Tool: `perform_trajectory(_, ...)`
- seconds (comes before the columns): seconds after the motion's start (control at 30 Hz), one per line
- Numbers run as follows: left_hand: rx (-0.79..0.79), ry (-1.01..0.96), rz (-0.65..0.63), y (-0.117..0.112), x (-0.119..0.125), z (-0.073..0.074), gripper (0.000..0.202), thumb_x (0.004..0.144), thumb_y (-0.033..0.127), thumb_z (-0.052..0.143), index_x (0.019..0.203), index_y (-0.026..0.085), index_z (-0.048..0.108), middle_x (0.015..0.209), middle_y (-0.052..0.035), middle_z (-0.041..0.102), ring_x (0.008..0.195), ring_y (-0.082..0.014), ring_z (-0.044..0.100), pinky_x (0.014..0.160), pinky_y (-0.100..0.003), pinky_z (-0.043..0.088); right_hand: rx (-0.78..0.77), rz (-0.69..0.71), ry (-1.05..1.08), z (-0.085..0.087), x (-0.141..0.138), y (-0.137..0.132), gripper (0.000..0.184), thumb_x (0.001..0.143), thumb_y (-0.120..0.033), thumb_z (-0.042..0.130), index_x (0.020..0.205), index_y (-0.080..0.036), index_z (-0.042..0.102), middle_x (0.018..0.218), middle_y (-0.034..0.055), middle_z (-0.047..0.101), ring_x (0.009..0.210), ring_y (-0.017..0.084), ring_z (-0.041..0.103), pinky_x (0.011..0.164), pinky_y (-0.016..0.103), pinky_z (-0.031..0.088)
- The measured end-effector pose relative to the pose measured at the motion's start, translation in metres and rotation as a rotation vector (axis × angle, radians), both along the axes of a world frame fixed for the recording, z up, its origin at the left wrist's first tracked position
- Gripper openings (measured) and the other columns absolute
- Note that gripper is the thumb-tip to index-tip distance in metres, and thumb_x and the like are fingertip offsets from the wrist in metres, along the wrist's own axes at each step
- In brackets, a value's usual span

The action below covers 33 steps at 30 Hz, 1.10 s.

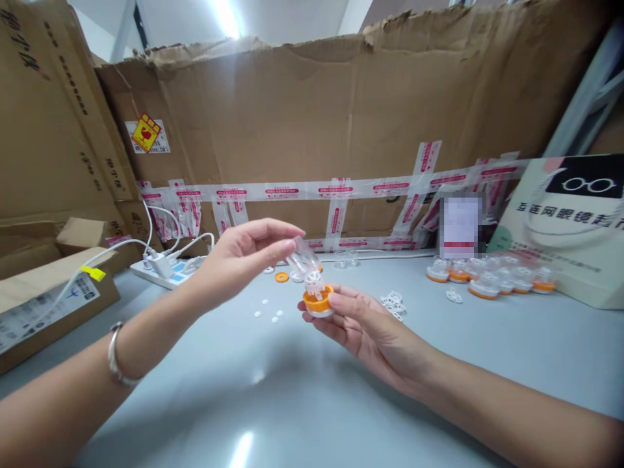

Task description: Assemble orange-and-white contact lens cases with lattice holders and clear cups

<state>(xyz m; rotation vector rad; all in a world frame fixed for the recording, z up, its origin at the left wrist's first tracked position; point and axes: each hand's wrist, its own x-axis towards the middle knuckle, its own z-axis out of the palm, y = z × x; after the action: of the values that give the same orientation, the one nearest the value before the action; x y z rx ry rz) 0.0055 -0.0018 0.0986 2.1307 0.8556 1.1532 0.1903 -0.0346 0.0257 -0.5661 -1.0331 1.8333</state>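
Between the thumb and fingers of my left hand (248,250) is a clear plastic cover (303,258), tilted just above the part in my other hand. My right hand (365,325) grips a round orange-and-white base (319,302) with a white spoked piece (314,281) standing up in it. Whether the cover touches the spoked piece, I cannot tell. Behind my hands lie an orange ring (281,277) and some white rings. Several small white discs (277,316) are scattered to the left of the base. Beyond my right hand is a pile of white spoked pieces (392,302).
Several orange-and-white units with clear covers (485,285) stand at the right, near a printed bag (560,240). Loose clear covers (345,259) sit at the back. To the left are a power strip (163,270) and an open carton (53,299). Large cardboard (292,117) walls the back.
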Motion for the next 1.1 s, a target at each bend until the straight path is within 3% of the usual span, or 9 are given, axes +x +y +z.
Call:
perform_trajectory(0.23,0.075,0.033,-0.015,-0.014,-0.001,-0.020,0.020,0.080,0.025,0.061,0.098,0.016,0.063,0.093,-0.0043,0.066,0.077,-0.0112,0.060,0.065,-0.019,0.050,0.032,-0.004,-0.027,-0.001,-0.001,-0.002,0.027,0.067,-0.030,0.075,0.090,-0.017,0.067,0.088,0.0012,0.068,0.081,0.012,0.066,0.083,0.025,0.051)
perform_trajectory(0.43,0.255,0.118,-0.001,-0.017,-0.003,-0.024,0.020,0.079,0.024,0.062,0.096,0.015,0.063,0.087,-0.0055,0.063,0.075,-0.0129,0.059,0.067,-0.023,0.051,0.025,-0.092,-0.067,-0.002,-0.005,-0.003,0.032,0.063,-0.025,0.077,0.092,-0.018,0.066,0.090,0.0014,0.068,0.082,0.012,0.065,0.089,0.030,0.050)
perform_trajectory(0.8,0.418,0.198,0.078,-0.023,0.001,-0.028,0.013,0.080,0.023,0.060,0.090,0.017,0.066,0.075,-0.0024,0.063,0.065,-0.0103,0.058,0.061,-0.021,0.049,0.197,-0.121,-0.179,-0.007,-0.008,-0.004,0.032,0.069,-0.031,0.072,0.099,-0.022,0.067,0.096,0.0028,0.068,0.097,0.016,0.061,0.097,0.037,0.044)
perform_trajectory(0.93,0.343,0.167,0.119,-0.025,0.003,-0.030,0.010,0.077,0.026,0.064,0.082,0.016,0.065,0.073,-0.0016,0.064,0.062,-0.0094,0.059,0.057,-0.018,0.049,0.246,-0.177,-0.246,-0.005,-0.010,-0.008,0.032,0.071,-0.029,0.070,0.102,-0.022,0.067,0.100,0.0036,0.068,0.095,0.016,0.062,0.094,0.035,0.046)
perform_trajectory(1.1,0.109,0.155,0.167,-0.026,0.004,-0.032,0.020,0.072,0.033,0.068,0.072,0.014,0.061,0.064,-0.0006,0.065,0.054,-0.0095,0.057,0.048,-0.019,0.047,0.272,-0.270,-0.267,-0.007,-0.013,-0.010,0.033,0.067,-0.028,0.073,0.099,-0.022,0.068,0.091,0.0025,0.070,0.090,0.017,0.064,0.087,0.033,0.050)
